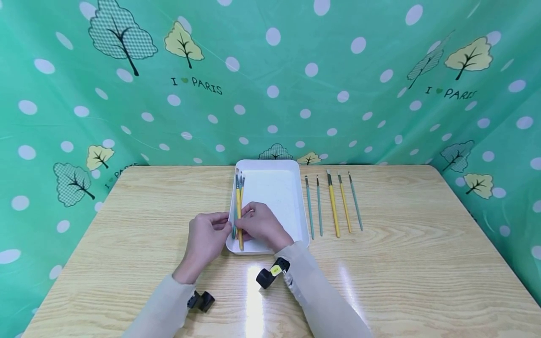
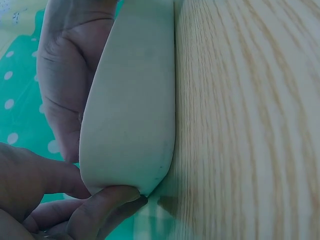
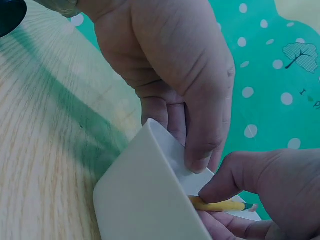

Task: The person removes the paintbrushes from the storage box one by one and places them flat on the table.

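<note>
A white tray [image 1: 274, 197] holds several paintbrushes with yellow and teal handles along its left side. My left hand [image 1: 207, 234] grips the tray's left wall, with fingers against its outer face in the left wrist view. Reaching over from the right, my right hand [image 1: 262, 225] has its thumb and fingers around the lower handle of a yellow paintbrush [image 1: 238, 202]. Part of that handle [image 3: 220, 206] shows beside the left thumb in the right wrist view, while the right fingertips are partly hidden behind the tray's wall.
Right of the tray, a row of paintbrushes lies on the wooden table [image 1: 422, 263]: teal ones [image 1: 309, 206] nearest, then yellow ones [image 1: 333, 204], and another teal one [image 1: 355, 202] at the end. A green dotted cloth [image 1: 296, 94] hangs behind the table.
</note>
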Motion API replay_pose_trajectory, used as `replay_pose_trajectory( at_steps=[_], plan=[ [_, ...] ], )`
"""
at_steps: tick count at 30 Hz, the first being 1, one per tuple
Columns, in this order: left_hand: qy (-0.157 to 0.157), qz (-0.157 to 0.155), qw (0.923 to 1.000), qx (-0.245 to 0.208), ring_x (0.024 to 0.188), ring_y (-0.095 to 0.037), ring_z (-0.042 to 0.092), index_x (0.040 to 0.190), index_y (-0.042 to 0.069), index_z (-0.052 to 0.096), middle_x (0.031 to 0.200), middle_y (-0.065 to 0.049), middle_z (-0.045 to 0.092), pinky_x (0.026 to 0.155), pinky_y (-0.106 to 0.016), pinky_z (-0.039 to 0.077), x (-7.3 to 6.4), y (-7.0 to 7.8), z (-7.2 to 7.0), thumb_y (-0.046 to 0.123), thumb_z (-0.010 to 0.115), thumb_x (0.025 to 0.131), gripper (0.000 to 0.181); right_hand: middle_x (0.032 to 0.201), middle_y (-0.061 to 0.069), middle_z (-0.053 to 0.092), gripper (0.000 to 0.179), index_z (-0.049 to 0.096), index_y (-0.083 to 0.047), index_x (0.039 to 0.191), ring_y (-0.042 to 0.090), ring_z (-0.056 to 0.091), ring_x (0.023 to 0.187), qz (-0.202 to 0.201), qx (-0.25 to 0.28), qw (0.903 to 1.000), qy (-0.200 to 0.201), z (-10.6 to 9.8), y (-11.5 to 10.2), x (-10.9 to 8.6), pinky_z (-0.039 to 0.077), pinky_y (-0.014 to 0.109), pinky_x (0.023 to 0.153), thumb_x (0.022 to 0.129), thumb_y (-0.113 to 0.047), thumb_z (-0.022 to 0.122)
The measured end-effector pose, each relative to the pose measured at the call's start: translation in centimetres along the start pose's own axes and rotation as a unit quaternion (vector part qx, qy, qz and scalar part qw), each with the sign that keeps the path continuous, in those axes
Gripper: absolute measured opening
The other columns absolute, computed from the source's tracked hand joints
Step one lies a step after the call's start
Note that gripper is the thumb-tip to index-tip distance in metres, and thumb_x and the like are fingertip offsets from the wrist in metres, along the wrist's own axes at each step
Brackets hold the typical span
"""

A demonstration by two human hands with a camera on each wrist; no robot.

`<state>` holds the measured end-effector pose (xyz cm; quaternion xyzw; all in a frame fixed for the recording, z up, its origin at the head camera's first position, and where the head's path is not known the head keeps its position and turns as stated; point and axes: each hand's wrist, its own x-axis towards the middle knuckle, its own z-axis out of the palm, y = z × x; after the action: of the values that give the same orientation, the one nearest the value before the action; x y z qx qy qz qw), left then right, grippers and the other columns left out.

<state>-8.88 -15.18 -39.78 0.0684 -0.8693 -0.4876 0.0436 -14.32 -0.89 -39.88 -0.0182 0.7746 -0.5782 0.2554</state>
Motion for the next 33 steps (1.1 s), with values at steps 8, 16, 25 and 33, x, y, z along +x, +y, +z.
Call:
replay_pose_trajectory(
  at_steps=[8, 16, 25, 33],
  plan=[
    [0.006, -0.003, 1.0, 0.004, 0.095, -0.031, 0.077, 0.116, -0.008, 0.072, 0.108, -0.025, 0.075, 0.074, -0.025, 0.063, 0.2, -0.1, -0.2, 0.0, 0.065, 0.092, 0.026, 0.081, 0.01, 0.074, 0.012, 0.062, -0.006, 0.104, 0.016, 0.069, 0.062, 0.007, -0.012, 0.9999, 0.002, -0.6, -0.1, 0.0, 0.062, 0.029, 0.061, 0.095, -0.014, 0.064],
    [0.006, -0.012, 0.9997, 0.021, 0.096, -0.029, 0.077, 0.117, -0.005, 0.072, 0.108, -0.023, 0.076, 0.074, -0.024, 0.063, 0.1, -0.2, -0.3, 0.003, 0.065, 0.093, 0.026, 0.075, 0.006, 0.071, 0.01, 0.065, -0.007, 0.1, 0.015, 0.068, 0.061, 0.014, -0.025, 0.9996, 0.008, -1.2, 0.0, 0.1, 0.06, 0.026, 0.058, 0.096, -0.015, 0.062],
    [0.006, -0.017, 0.9993, 0.031, 0.095, -0.027, 0.077, 0.116, -0.004, 0.073, 0.105, -0.02, 0.077, 0.073, -0.024, 0.064, 0.3, -0.2, -0.3, 0.005, 0.067, 0.093, 0.025, 0.081, 0.008, 0.069, 0.01, 0.068, -0.005, 0.099, 0.016, 0.07, 0.065, 0.019, -0.038, 0.9991, 0.003, -2.1, -0.1, 0.1, 0.062, 0.028, 0.062, 0.095, -0.014, 0.069],
    [0.004, -0.021, 0.9992, 0.035, 0.094, -0.027, 0.076, 0.116, -0.004, 0.073, 0.104, -0.019, 0.077, 0.072, -0.024, 0.064, 0.3, -0.2, -0.4, 0.006, 0.067, 0.093, 0.026, 0.088, 0.01, 0.071, 0.011, 0.069, -0.005, 0.099, 0.018, 0.071, 0.072, 0.03, -0.033, 0.999, 0.009, -3.1, -0.4, -0.1, 0.064, 0.03, 0.069, 0.094, -0.014, 0.073]
  ],
)
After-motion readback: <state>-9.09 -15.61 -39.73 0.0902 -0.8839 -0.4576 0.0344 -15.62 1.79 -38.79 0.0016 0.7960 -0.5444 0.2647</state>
